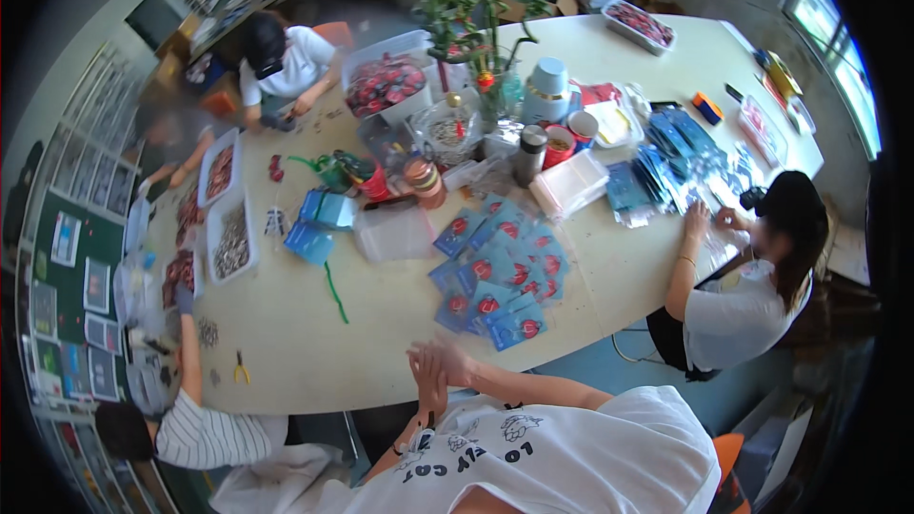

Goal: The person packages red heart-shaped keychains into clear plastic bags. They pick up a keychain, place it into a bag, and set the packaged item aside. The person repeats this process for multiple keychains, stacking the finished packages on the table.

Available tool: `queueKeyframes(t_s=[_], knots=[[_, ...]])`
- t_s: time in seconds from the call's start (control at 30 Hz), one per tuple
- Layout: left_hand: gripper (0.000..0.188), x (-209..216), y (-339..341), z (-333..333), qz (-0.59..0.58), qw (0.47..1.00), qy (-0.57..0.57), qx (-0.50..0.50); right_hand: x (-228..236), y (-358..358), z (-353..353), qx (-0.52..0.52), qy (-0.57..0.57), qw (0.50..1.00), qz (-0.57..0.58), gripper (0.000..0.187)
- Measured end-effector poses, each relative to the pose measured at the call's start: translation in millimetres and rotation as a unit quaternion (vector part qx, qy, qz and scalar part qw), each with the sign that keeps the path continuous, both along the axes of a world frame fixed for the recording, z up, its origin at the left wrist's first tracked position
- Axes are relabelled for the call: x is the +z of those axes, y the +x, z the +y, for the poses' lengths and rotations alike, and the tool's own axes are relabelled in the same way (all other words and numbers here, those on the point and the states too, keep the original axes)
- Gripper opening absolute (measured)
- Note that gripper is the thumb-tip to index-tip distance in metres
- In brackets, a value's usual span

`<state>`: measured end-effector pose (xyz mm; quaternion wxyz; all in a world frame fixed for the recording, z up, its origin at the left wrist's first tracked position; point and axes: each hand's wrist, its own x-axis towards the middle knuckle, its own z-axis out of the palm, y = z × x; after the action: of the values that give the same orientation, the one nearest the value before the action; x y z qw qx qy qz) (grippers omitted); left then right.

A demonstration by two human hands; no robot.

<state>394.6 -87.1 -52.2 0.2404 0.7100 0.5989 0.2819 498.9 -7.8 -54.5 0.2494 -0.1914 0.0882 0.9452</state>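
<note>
My left hand (429, 370) and my right hand (456, 365) meet at the table's near edge, pressed against each other. The left one's fingers look stretched out, and no object shows in them. Motion blurs my right hand, and its fingers are partly hidden, so their state is unclear. Just beyond my hands lies a spread pile of flat blue packets (503, 271), each with a round red item in it. The nearest packets overlap near my fingertips, and neither hand visibly grips one.
A co-worker (762, 276) on the right handles packets beside a dark blue stack (671, 157). Several others sit along the left. A clear plastic box (393, 231), a steel flask (530, 154) and a potted plant (490, 29) occupy the middle. Yellow-handled pliers (242, 368) lie at left.
</note>
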Motion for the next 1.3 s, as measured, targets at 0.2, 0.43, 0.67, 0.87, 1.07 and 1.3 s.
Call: queueKeyframes(t_s=[0.2,0.43,0.67,0.87,1.07,1.3], knots=[[0.064,-30,-73,-90,0.174,0.963,-0.162,0.127,79,34,45,0.145,0.577,0.751,-0.287,0.062],[0.062,-91,-94,-25,0.226,0.900,-0.156,0.339,62,104,56,0.493,0.450,0.619,-0.415,0.041],[0.063,-93,-78,5,0.296,0.869,-0.115,0.380,17,203,23,0.254,0.512,0.667,-0.477,0.045],[0.062,-107,-86,-1,0.342,0.856,-0.072,0.381,22,206,-15,0.224,0.399,0.766,-0.451,0.041],[0.061,-109,-81,1,0.379,0.843,-0.041,0.379,54,247,-44,0.240,0.317,0.754,-0.523,0.021],[0.080,-110,-143,-4,0.271,0.882,-0.280,0.266,66,301,-81,0.023,0.462,0.713,-0.527,0.029]])
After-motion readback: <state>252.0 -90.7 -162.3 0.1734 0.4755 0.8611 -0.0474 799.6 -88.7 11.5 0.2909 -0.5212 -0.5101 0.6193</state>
